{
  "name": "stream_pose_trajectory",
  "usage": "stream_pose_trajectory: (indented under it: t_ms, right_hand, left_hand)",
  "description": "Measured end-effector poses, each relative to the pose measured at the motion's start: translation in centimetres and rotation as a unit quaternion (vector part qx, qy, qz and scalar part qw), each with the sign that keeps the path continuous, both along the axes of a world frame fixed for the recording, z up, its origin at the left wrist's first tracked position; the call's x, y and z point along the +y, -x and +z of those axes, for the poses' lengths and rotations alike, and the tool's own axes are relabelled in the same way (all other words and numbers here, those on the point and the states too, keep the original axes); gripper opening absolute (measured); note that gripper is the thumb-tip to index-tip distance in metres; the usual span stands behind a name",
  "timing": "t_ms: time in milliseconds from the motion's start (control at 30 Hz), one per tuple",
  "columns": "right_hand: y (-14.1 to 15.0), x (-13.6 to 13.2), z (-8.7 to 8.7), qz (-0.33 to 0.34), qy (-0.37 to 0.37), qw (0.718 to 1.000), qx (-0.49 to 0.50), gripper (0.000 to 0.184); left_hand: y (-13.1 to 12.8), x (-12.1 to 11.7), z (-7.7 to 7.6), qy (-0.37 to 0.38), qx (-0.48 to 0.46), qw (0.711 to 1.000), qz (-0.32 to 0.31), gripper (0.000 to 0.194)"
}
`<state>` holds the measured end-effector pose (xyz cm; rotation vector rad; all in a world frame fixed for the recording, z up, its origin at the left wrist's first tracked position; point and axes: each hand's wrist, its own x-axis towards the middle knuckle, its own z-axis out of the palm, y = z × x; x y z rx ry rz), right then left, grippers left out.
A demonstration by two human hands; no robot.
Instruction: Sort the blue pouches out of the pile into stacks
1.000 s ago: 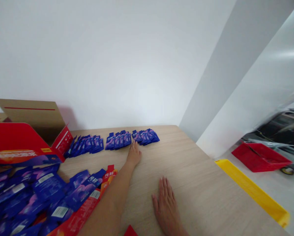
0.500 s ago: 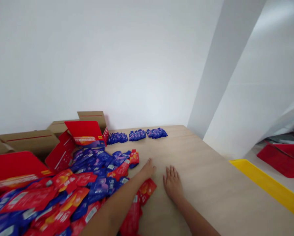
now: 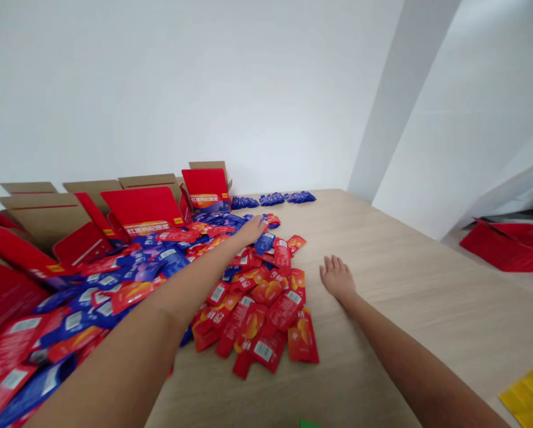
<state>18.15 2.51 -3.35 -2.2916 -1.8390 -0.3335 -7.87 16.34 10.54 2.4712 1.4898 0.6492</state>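
Note:
My left hand [image 3: 253, 229] reaches over the far right part of a heap of pouches, its visible fingers stretched forward and touching the pile beside a blue pouch [image 3: 265, 243]. Its fingertips are small and partly hidden, but no pouch is seen lifted in it. My right hand [image 3: 336, 278] lies palm down on the wooden table [image 3: 409, 285], fingers a little apart, with nothing in it. Between my arms, red pouches with orange fruit pictures [image 3: 266, 291] lie loosely overlapped. More red and blue pouches [image 3: 146, 267] spread to the left, partly covered by my left forearm.
Open red cartons with brown flaps [image 3: 142, 208] line the left and back. Several neat rows of blue pouches [image 3: 272, 199] lie by the wall. A yellow object [image 3: 530, 392] is at the lower right, a red bag-like item [image 3: 507, 245] beyond the table.
My left hand has gone from the bare table beside the heap onto its far edge. My right hand stays flat on the table. The view has shifted, showing more red pouches and cartons.

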Motion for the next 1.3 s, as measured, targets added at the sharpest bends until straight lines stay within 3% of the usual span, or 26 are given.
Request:
stream_pose_trajectory:
  t_ms: [133,267,433,567,667,733,833,900,1033,1167,1300]
  right_hand:
    - [1.0,-5.8,0.1,-0.018,0.019,1.0,0.008,0.052]
    - [1.1,-10.0,-0.1,-0.036,0.016,0.999,0.011,0.051]
    - [1.4,-12.1,-0.4,-0.07,0.018,0.997,0.016,0.051]
    - [1.1,-11.9,-0.3,-0.08,0.001,0.995,0.052,0.049]
    - [2.0,-10.4,0.4,-0.083,-0.013,0.991,0.101,0.047]
    - [4.5,-8.5,1.4,-0.04,-0.024,0.992,0.116,0.048]
    - [11.0,-4.5,3.5,0.155,-0.097,0.967,0.178,0.045]
    - [15.8,-1.2,5.1,0.248,-0.065,0.947,0.194,0.046]
    - [22.2,6.5,7.6,0.254,0.004,0.947,0.198,0.052]
    - [23.4,12.5,8.5,0.244,0.055,0.945,0.211,0.068]
    - [22.9,13.1,8.0,0.279,0.087,0.931,0.22,0.058]
  left_hand:
    - [8.2,-5.6,0.2,0.024,0.022,0.999,0.003,0.043]
    - [15.7,-9.3,0.7,0.013,0.039,0.999,0.019,0.046]
    - [22.2,-11.7,0.9,-0.014,0.071,0.996,0.06,0.052]
    - [24.6,-13.0,-0.7,0.024,0.173,0.983,0.055,0.073]
    - [24.7,-13.8,-2.3,-0.005,0.213,0.974,0.081,0.077]
    - [23.8,-14.2,-3.0,-0.05,0.217,0.969,0.11,0.073]
    - [22.0,-14.7,-3.6,-0.105,0.221,0.959,0.142,0.058]
    - [21.0,-14.9,-4.0,-0.138,0.225,0.953,0.149,0.051]
    - [20.4,-15.3,-4.9,-0.167,0.215,0.951,0.147,0.051]
    - [21.1,-15.7,-5.6,-0.17,0.216,0.95,0.149,0.052]
    - [21.3,-16.1,-6.1,-0.184,0.207,0.948,0.158,0.054]
